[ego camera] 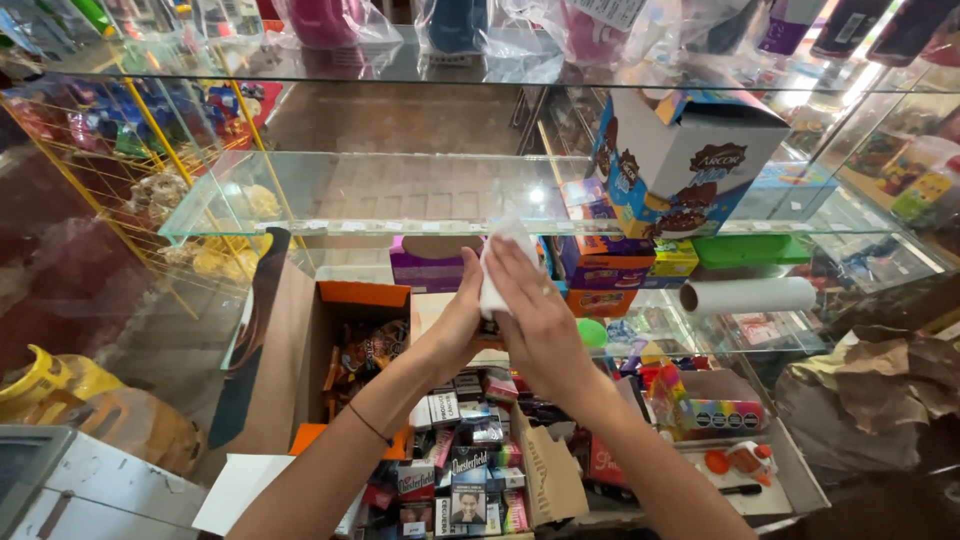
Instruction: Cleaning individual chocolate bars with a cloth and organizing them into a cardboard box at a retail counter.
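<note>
My left hand (462, 318) and my right hand (537, 312) meet in front of a glass shelf (380, 195), both pressed around a white cloth or paper wad (497, 262). The right hand lies flat over the wad, the left cups it from the side. The wad's top edge reaches the front rim of the glass shelf. A thin dark band circles my left wrist.
A white and blue carton (680, 155) stands on the glass shelf to the right. A paper roll (748, 295) lies on a lower shelf. An orange box of sweets (352, 360) and several small packs (465, 470) sit below. A yellow wire rack (170, 190) stands at left.
</note>
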